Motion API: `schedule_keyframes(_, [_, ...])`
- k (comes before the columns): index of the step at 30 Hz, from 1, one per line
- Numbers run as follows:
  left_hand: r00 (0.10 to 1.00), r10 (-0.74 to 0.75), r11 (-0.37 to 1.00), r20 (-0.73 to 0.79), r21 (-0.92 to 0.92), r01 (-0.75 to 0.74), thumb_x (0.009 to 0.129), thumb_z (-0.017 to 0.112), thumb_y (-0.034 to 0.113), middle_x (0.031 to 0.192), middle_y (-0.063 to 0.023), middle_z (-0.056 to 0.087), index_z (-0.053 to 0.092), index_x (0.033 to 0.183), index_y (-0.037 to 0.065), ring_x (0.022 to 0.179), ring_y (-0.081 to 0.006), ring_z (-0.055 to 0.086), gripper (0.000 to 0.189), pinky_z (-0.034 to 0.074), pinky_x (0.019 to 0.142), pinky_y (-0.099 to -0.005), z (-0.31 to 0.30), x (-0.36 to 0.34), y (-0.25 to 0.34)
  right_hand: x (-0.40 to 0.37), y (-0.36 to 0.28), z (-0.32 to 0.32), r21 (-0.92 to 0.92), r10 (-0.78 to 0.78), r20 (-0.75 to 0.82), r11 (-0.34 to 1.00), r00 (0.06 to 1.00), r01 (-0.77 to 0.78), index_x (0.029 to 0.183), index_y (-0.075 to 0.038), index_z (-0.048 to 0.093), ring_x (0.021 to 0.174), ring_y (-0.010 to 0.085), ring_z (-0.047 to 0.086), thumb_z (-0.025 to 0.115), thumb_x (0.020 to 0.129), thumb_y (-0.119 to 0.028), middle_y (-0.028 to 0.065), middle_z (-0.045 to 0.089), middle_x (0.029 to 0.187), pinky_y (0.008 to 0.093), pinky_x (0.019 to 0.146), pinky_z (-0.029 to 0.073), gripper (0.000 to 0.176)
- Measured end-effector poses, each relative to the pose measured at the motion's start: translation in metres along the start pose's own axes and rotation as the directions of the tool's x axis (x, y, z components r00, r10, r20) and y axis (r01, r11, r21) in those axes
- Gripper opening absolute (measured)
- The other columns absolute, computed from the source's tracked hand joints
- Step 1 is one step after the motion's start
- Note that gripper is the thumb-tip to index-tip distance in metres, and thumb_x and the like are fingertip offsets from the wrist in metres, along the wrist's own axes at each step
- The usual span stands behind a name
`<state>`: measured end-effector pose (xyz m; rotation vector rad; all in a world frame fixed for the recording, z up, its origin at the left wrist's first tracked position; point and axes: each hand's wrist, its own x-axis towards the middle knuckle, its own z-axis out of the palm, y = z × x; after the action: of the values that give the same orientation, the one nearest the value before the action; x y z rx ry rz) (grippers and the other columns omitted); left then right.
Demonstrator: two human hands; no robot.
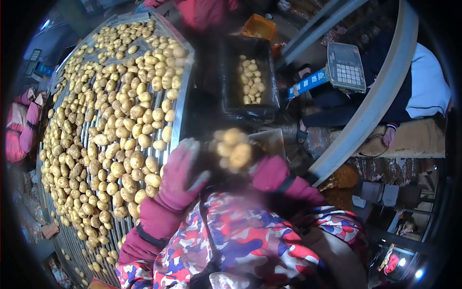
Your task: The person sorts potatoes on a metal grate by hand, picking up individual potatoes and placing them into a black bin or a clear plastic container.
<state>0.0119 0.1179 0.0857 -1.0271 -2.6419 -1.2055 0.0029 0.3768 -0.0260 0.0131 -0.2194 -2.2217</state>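
Mid-frame, the step in hand appears to be moving a blurred cluster of potatoes (234, 148) beside the slatted worktop (184, 96), between the wide-spread left hand (184, 166) and the right hand (268, 172), whose grip cannot be told, calling for steady support.

Layout Around the Crate

Crate (275, 79): potatoes (250, 83) inside. Left of crate: roller table (184, 91), more potatoes (127, 103) spread on it. Farther left, past table: one person (21, 127). Behind crate: basket (271, 30). Before crate: box (278, 139). Right of crate: scale (347, 60); farther right, curved beam (378, 103), then another person (428, 79).
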Motion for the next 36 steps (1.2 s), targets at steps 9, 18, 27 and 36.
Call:
schedule_keyframes(9, [0.969, -0.239, 0.91, 0.063, 0.363, 0.201, 0.079, 0.075, 0.028, 0.142, -0.0232, 0.052, 0.049, 0.144, -0.001, 0.137, -0.0431, 0.045, 0.075, 0.033, 0.115, -0.0545, 0.013, -0.085, -0.067, -0.232, -0.054, -0.116, -0.786, -0.775, -0.575, 0.436, 0.261, -0.437, 0.136, -0.004, 0.057, 0.089, 0.0196, 0.066, 0.068, 0.096, -0.018, 0.008, 0.067, 0.112, 0.0271, 0.073, 0.053, 0.044])
schedule_keyframes(18, [0.963, -0.251, 0.91, 0.095, 0.363, 0.202, 0.086, 0.069, 0.036, 0.142, -0.0244, 0.053, 0.05, 0.142, -0.001, 0.138, -0.0439, 0.044, 0.07, 0.031, 0.117, -0.0558, 0.018, -0.087, -0.075, -0.071, -0.028, -0.017, -0.847, -0.868, -0.447, 0.332, 0.217, -0.415, 0.136, -0.009, 0.061, 0.08, 0.0082, 0.06, 0.071, 0.093, -0.01, 0.0021, 0.067, 0.105, 0.0245, 0.07, 0.05, 0.044])
schedule_keyframes(27, [0.905, -0.413, 0.806, 0.106, 0.506, 0.308, 0.087, 0.066, 0.037, 0.147, -0.0163, 0.052, 0.048, 0.147, 0.011, 0.141, -0.0406, 0.041, 0.068, 0.026, 0.119, -0.0545, -0.043, -0.114, -0.078, 0.075, -0.004, -0.009, -0.571, -0.52, 0.348, -0.777, 0.78, -0.263, 0.13, -0.008, 0.062, 0.125, 0.0383, 0.057, 0.072, 0.087, -0.014, 0.0172, 0.06, 0.132, 0.0455, 0.107, 0.047, 0.045])
schedule_keyframes(36, [0.794, -0.565, 0.543, -0.227, 0.622, 0.564, 0.096, 0.059, 0.041, 0.157, -0.0177, 0.042, 0.046, 0.151, 0.012, 0.148, -0.0387, 0.032, 0.063, 0.021, 0.124, -0.0508, -0.108, -0.159, -0.121, 0.175, 0.023, 0.006, -0.124, -0.083, 0.193, -0.99, 0.978, -0.06, 0.126, -0.016, 0.066, 0.13, 0.0346, 0.051, 0.069, 0.085, -0.032, 0.0119, 0.063, 0.125, 0.0483, 0.104, 0.043, 0.044])
